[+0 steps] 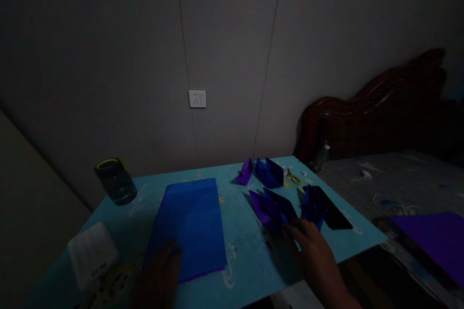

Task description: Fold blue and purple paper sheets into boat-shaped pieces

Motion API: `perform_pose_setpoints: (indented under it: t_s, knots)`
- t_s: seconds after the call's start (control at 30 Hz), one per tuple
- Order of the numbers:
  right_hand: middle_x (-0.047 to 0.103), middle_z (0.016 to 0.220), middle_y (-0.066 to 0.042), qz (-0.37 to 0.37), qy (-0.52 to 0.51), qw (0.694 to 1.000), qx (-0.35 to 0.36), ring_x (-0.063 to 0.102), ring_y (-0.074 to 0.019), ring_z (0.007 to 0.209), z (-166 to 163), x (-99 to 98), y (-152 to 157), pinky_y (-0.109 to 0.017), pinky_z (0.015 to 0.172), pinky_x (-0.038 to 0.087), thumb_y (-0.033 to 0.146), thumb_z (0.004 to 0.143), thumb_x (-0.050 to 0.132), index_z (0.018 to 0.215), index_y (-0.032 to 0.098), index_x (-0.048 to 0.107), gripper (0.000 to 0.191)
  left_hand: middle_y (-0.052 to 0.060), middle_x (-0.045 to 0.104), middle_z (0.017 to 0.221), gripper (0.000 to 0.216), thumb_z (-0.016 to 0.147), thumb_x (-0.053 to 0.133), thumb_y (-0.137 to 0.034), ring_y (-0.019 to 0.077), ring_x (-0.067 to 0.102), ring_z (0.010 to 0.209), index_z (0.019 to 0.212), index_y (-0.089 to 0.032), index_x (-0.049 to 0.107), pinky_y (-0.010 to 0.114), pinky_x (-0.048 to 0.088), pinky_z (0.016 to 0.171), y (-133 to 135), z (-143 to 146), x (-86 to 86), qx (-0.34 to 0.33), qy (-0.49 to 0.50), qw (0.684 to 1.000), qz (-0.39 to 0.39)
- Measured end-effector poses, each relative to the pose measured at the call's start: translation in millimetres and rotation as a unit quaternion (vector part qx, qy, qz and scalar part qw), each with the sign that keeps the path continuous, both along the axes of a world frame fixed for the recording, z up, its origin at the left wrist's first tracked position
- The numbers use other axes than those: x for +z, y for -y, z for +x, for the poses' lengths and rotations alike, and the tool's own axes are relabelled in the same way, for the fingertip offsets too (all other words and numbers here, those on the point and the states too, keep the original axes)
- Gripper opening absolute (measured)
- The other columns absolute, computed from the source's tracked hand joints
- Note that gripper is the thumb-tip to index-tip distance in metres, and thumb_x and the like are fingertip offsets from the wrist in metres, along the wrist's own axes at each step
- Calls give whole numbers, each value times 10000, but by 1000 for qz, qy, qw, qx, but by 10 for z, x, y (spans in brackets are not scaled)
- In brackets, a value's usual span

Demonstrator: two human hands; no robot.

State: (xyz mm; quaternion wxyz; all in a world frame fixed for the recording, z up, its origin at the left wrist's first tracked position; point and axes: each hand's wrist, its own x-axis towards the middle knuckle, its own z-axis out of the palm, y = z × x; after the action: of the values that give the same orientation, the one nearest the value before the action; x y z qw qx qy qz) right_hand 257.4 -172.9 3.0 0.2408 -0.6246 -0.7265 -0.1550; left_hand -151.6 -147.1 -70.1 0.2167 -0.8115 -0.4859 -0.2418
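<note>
My right hand (313, 248) has its fingers at the near end of a purple and blue folded paper boat (270, 210), thumb and fingertips closed on its edge. On the left, my left hand (161, 270) is dark and blurred, its fingers stretched over the lower left edge of a blue paper sheet (192, 222). Purple shows along that sheet's near edge. Beside my right hand stands a blue paper boat (312, 206). Farther back are another blue paper boat (270, 173) and a small purple folded paper piece (245, 172).
A patterned light-blue cloth (246, 260) covers the table. On it are a dark bottle (116, 181), a white packet (92, 253), yellow-handled scissors (295, 177) and a black phone (335, 212). To the right, a bed holds a purple sheet (435, 241) and a clear bottle (321, 158).
</note>
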Motion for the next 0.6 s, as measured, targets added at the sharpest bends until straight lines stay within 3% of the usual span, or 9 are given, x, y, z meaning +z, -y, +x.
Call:
perform_pose_setpoints:
  t_s: [0.1,0.2,0.37,0.47,0.6]
  knots:
    - [668,1088,-144,-33,36,999,-22,659,-279,906,49,-102,55,-374,759,551,235,876,570,1079,230,734,261,84,707,1215,322,927,450,-318,247,688,1061,1119,-238,696,374,612,842,-58,234,62,-48,-3,999,-7]
    - [676,1105,-126,-44,64,997,-25,666,-273,904,29,-207,82,-363,755,546,133,819,577,1121,254,712,352,81,739,1144,309,931,468,-377,243,724,972,1068,-247,713,370,633,785,-83,331,117,-70,10,997,-24]
    - [720,946,-75,11,59,998,0,671,-229,797,57,-216,22,-331,700,532,28,823,493,1000,235,731,362,46,742,1138,271,911,519,-345,223,710,1022,1091,-268,706,353,594,898,-34,559,301,-77,168,974,-131]
    - [721,932,-77,77,10,997,27,668,-216,779,1,-164,-14,-326,671,535,128,941,423,1026,229,715,320,60,719,1184,307,925,500,-359,211,683,1078,1161,-278,680,347,554,957,35,941,524,-100,298,909,-275]
    - [721,976,-80,172,-41,980,91,673,-219,822,-299,-157,12,-337,689,551,275,982,483,1116,229,691,252,118,680,1230,438,917,492,-418,226,657,1111,1303,-227,570,341,542,936,98,1480,814,-98,496,771,-387]
